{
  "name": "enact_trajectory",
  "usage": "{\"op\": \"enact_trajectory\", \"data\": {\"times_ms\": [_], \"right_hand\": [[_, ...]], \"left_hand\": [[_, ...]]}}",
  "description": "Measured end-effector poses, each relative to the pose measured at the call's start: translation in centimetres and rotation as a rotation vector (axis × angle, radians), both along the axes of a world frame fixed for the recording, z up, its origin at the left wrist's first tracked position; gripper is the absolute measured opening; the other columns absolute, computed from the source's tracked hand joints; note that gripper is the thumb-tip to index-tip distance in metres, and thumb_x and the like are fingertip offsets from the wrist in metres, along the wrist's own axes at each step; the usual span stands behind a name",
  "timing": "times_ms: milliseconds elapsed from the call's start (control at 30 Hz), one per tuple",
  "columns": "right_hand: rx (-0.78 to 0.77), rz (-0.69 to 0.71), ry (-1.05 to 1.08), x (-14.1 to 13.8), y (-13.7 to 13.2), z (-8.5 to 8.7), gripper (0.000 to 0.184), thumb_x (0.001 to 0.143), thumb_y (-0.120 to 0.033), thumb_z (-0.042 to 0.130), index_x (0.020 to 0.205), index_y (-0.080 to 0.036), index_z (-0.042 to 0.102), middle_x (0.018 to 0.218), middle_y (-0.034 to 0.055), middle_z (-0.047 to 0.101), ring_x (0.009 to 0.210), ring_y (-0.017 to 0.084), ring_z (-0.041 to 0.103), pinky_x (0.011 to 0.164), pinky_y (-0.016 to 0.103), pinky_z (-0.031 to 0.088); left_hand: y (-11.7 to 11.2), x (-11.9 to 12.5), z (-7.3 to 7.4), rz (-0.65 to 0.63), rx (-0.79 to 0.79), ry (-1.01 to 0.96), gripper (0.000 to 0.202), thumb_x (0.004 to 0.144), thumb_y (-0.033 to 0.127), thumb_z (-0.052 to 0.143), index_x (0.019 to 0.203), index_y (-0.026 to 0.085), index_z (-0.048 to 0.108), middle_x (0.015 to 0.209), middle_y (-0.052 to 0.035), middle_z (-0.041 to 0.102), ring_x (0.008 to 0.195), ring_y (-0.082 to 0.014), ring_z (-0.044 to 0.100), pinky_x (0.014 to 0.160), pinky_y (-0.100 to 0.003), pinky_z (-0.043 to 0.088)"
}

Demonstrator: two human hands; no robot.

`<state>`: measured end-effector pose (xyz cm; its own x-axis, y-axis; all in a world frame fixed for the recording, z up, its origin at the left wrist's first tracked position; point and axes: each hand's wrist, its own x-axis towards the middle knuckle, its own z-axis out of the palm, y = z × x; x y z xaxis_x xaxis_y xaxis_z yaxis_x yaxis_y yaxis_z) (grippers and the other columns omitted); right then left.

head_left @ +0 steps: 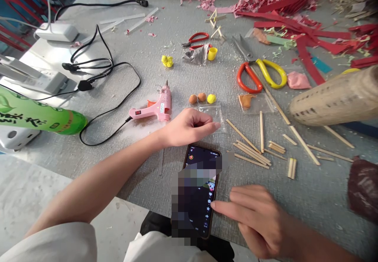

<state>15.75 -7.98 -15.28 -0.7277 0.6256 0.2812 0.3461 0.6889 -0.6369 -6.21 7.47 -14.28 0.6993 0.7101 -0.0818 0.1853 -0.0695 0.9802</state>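
A dark phone lies face up near the table's front edge, its screen lit. My right hand rests beside it, index finger stretched out and touching the screen's right side. My left hand lies just above the phone's top, fingers loosely curled and pressed together over the table, touching the edge of a clear plastic bag. Nothing I can make out sits in that hand. A pink glue gun lies left of it.
Several thin wooden sticks are scattered right of the phone. Small clay balls, red-and-yellow scissors, red pliers, red paper scraps, black cables, a green bottle and a tan roll surround them.
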Motion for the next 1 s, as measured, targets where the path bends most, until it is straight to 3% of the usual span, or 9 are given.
{"op": "enact_trajectory", "data": {"times_ms": [500, 1000], "right_hand": [[0.02, 0.032, 0.027, -0.06, 0.16, -0.33, 0.038, 0.082, -0.003, 0.04, 0.114, -0.014, 0.057, 0.065, -0.002, 0.044, 0.053, 0.015, 0.041, 0.052, 0.03, 0.028], [0.03, 0.024, 0.031, -0.25, 0.19, -0.16, 0.037, 0.084, -0.003, 0.039, 0.114, -0.014, 0.058, 0.065, -0.0016, 0.045, 0.054, 0.015, 0.041, 0.052, 0.031, 0.027]], "left_hand": [[0.0, 0.05, -0.04, -0.001, 0.007, -0.018, 0.049, 0.098, 0.029, 0.052, 0.057, 0.019, 0.028, 0.058, 0.0077, 0.022, 0.055, -0.001, 0.019, 0.051, -0.022, 0.016], [-0.03, -0.05, -0.21, -0.006, 0.003, -0.011, 0.049, 0.098, 0.033, 0.053, 0.057, 0.019, 0.029, 0.058, 0.0079, 0.023, 0.055, -0.0033, 0.018, 0.05, -0.024, 0.017]]}}
